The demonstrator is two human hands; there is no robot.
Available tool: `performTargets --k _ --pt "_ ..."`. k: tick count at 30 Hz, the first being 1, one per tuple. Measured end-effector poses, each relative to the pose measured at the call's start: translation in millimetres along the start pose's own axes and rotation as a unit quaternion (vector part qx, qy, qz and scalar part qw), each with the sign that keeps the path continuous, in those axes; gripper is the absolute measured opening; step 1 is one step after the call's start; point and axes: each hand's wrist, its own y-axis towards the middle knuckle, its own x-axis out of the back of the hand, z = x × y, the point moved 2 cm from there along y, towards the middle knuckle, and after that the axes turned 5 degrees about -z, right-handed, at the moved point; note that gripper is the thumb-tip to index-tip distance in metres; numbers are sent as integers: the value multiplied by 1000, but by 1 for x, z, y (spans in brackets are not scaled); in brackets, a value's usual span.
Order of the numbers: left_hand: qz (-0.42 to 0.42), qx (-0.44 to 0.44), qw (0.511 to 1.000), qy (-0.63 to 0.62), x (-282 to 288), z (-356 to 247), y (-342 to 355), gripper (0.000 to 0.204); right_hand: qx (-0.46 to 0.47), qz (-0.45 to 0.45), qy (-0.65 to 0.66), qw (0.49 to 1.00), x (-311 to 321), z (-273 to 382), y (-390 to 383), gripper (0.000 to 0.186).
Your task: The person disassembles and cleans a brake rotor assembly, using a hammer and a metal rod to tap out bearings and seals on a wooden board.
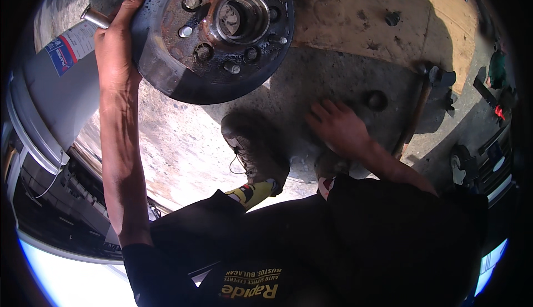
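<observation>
My left hand (117, 46) grips the left edge of a dark, greasy brake drum (222, 82). Wheel studs and holes ring its central hub bore (240, 18), and rust shows on its face. A shiny metal rod end (95, 16) sticks out beside my left fingers; whether the hand also holds it I cannot tell. My right hand (340, 129) is apart from the drum, over the shaded concrete, with fingers apart and nothing visible in them. Close to it a dark ring (376, 100) lies on the floor.
Stained cardboard (361, 24) covers the floor at the far right. A hammer (421, 104) with a wooden handle lies right of the ring. At left stands a large pale container (55, 99) with a label. My boot (255, 146) is below the drum. Tools (491, 96) lie far right.
</observation>
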Motion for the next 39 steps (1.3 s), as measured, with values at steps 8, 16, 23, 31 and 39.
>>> performTargets --k 8,16,23,31,39 --pt "43 29 997 -56 0 14 21 54 -15 14 11 1000 -4 -1 4 34" --pt "77 48 995 -46 15 13 42 52 -48 -39 25 998 10 -1 7 39" --pt "116 73 990 -40 12 11 64 50 -87 -40 25 995 3 -2 3 50" --pt "121 106 985 -59 0 0 48 44 -83 -52 9 995 5 -5 2 42" --pt "115 104 986 -62 -9 1 44 46 -155 -50 -37 986 -1 -5 -2 31"
